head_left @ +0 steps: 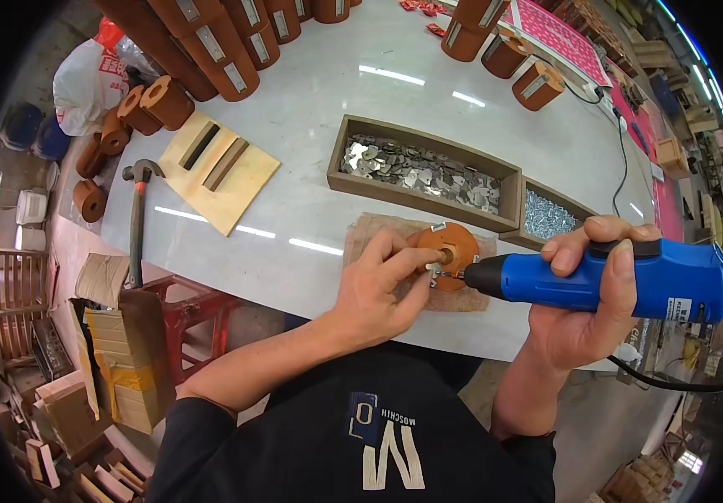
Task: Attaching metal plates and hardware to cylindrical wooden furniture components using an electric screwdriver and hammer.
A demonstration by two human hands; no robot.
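Observation:
My left hand (378,289) pinches a small metal bracket against a round orange-brown wooden disc (452,249) that lies on a brown cloth pad (374,230) near the table's front edge. My right hand (588,293) grips a blue electric screwdriver (630,281) held level, its black nose and bit touching the bracket at the disc's lower edge. The fingers of both hands are closed on what they hold.
Behind the disc stand a wooden tray of metal plates (424,172) and a smaller tray of screws (546,215). A hammer (137,214) and a plywood jig (219,172) lie at left. Brown cylinders (210,50) line the back. Cardboard boxes (122,344) sit below the table's left.

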